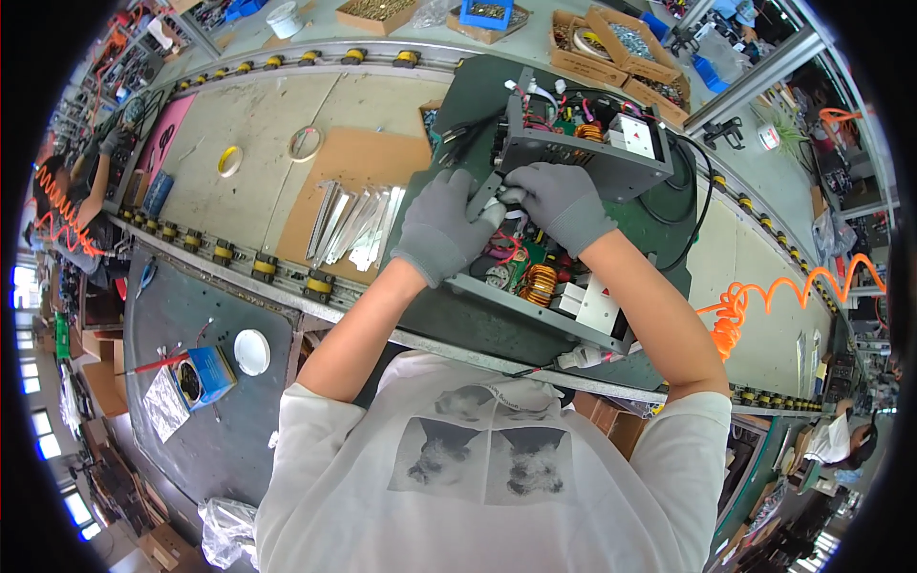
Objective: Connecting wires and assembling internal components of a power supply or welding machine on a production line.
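Observation:
Both my hands wear grey gloves and meet at the left end of an open metal chassis (535, 306) on a dark green mat. My left hand (444, 227) is closed on the edge of its dark metal end panel (484, 195). Close beside it, my right hand (562, 205) has its fingers bent together at the panel; whatever lies between its fingertips is hidden. Inside this chassis are a copper-wound coil (538, 284), red wires and white blocks (597, 304). Just beyond my hands stands a second, similar chassis (585, 158), with wires and coils showing at its top.
Flat metal strips (355, 227) lie on cardboard (377, 153) to the left, near two tape rolls (306, 144). A black cable (705, 205) loops at the right, with an orange coiled hose (731, 310) beyond. Boxes of small parts (621, 48) stand behind the roller rail (353, 56).

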Available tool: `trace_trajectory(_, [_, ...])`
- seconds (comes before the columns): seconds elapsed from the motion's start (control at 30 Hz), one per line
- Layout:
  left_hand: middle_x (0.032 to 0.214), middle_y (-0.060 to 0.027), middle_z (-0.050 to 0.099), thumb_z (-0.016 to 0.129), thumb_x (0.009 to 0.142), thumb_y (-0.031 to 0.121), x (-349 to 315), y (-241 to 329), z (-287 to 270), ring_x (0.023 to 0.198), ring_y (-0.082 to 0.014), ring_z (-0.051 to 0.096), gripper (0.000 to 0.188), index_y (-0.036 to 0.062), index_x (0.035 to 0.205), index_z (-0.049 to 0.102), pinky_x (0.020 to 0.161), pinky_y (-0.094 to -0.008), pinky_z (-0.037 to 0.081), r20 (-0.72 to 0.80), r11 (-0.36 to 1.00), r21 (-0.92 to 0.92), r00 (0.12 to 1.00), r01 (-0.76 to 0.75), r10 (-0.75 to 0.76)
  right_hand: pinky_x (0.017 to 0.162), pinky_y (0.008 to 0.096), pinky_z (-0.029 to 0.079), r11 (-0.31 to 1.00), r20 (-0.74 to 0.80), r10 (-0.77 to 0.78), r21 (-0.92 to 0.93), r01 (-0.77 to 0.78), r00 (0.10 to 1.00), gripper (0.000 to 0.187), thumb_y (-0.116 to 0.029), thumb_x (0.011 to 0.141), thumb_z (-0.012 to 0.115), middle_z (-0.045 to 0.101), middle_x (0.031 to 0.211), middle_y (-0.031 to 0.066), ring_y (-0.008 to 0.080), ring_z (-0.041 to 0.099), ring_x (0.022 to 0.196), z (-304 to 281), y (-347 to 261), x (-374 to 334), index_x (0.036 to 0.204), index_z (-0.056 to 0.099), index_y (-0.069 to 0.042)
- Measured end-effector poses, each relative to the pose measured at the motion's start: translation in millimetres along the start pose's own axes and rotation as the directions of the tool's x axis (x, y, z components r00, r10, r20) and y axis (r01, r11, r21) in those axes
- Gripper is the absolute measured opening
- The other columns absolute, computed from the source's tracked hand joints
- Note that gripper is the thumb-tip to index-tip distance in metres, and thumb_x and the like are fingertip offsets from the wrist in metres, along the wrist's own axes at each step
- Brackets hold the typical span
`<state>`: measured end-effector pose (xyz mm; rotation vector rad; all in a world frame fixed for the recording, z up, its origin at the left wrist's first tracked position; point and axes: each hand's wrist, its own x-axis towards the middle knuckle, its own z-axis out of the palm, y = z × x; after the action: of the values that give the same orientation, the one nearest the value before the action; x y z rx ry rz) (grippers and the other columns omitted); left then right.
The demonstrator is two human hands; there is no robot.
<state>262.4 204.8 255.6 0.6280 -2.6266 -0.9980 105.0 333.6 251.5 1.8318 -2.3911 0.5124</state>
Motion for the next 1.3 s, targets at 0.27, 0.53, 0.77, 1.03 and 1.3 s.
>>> trace_trajectory(0.27, [0.102, -0.0187, 0.059, 0.071, 0.082, 0.036, -6, 0, 2, 0.094, -0.0367, 0.061, 0.042, 0.0009, 0.102, 0.057, 0.081, -0.0455, 0.049, 0.020, 1.000, 0.009, 0.999, 0.024, -0.024, 0.069, 0.0395, 0.054, 0.966, -0.005, 0.141, 0.218, -0.137, 0.990, 0.010, -0.016, 0.077, 0.072, 0.070, 0.076, 0.0098, 0.0312, 0.068, 0.073, 11, -2, -2, 0.086, 0.072, -0.011])
trace_trajectory(0.53, [0.102, -0.0176, 0.060, 0.070, 0.085, 0.039, -6, -1, 0, 0.093, -0.0352, 0.062, 0.043, 0.0004, 0.100, 0.058, 0.082, -0.0442, 0.049, 0.070, 0.992, -0.074, 0.993, 0.101, -0.096, 0.071, 0.0385, 0.055, 0.890, 0.165, 0.301, 0.306, -0.339, 0.939, 0.012, -0.019, 0.078, 0.074, 0.071, 0.083, 0.0108, 0.0303, 0.069, 0.077, -4, -4, -4, 0.089, 0.074, -0.012])
trace_trajectory(0.77, [0.102, -0.0175, 0.060, 0.071, 0.084, 0.039, -3, -5, 2, 0.094, -0.0352, 0.062, 0.045, 0.0002, 0.101, 0.057, 0.083, -0.0438, 0.049, 0.082, 0.989, -0.099, 0.991, 0.113, -0.105, 0.069, 0.0420, 0.054, 0.936, 0.045, 0.234, 0.261, -0.238, 0.971, 0.012, -0.018, 0.079, 0.072, 0.070, 0.083, 0.0118, 0.0328, 0.068, 0.079, 6, 0, -5, 0.087, 0.070, -0.010])
trace_trajectory(1.03, [0.103, -0.0197, 0.059, 0.071, 0.085, 0.035, -3, -4, 5, 0.090, -0.0334, 0.063, 0.043, -0.0012, 0.103, 0.055, 0.079, -0.0410, 0.050, 0.015, 0.999, 0.016, 0.999, 0.030, -0.031, 0.068, 0.0380, 0.053, 0.904, 0.119, 0.263, 0.315, -0.288, 0.957, 0.018, -0.019, 0.076, 0.078, 0.070, 0.081, 0.0116, 0.0298, 0.068, 0.076, 0, -5, 4, 0.088, 0.070, -0.008])
trace_trajectory(1.3, [0.103, -0.0215, 0.058, 0.070, 0.086, 0.032, -1, -8, 4, 0.091, -0.0397, 0.060, 0.041, -0.0001, 0.105, 0.054, 0.080, -0.0454, 0.048, -0.013, 0.998, 0.027, 0.999, -0.051, 0.051, 0.071, 0.0336, 0.054, 0.838, 0.119, 0.221, 0.484, -0.251, 0.968, 0.026, -0.019, 0.069, 0.083, 0.071, 0.081, 0.0075, 0.0233, 0.070, 0.075, -1, 6, 17, 0.089, 0.070, -0.007])
